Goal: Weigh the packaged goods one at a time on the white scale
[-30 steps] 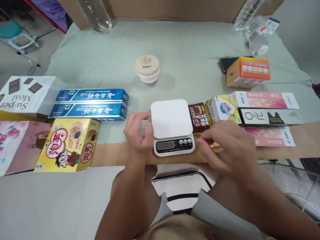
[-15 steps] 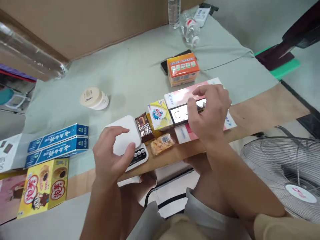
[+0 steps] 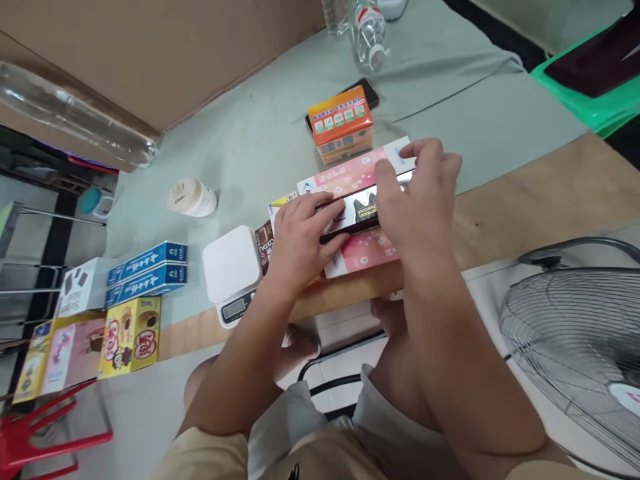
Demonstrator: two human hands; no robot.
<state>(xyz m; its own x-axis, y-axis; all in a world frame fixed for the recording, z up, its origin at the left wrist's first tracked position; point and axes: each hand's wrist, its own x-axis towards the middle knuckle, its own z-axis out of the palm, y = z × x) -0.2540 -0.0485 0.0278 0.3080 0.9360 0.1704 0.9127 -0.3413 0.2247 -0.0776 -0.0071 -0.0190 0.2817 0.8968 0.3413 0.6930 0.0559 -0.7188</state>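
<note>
A long silver-and-black bamboo charcoal box (image 3: 363,207) lies across pink-and-white boxes (image 3: 367,252) near the table's front edge. My left hand (image 3: 305,233) grips its left part, thumb on the near side and fingers on the far side. Around its right end my right hand (image 3: 423,193) is curled, covering that end. Left of my left hand are a brown cocoa packet (image 3: 264,241) and a white kitchen scale (image 3: 233,263). A yellow soap box (image 3: 281,201) is mostly hidden behind my left hand.
An orange box (image 3: 343,123) stands on a dark phone-like slab behind the pink boxes. Farther back lies a clear bottle (image 3: 369,37). A cream jar (image 3: 191,197), blue boxes (image 3: 147,273) and a yellow snack box (image 3: 131,337) are leftward. A fan (image 3: 575,333) stands right, below the table.
My left hand has moved right from over the scale onto the silver-and-black box. My right hand remains at that box's right end. The camera view has shifted.
</note>
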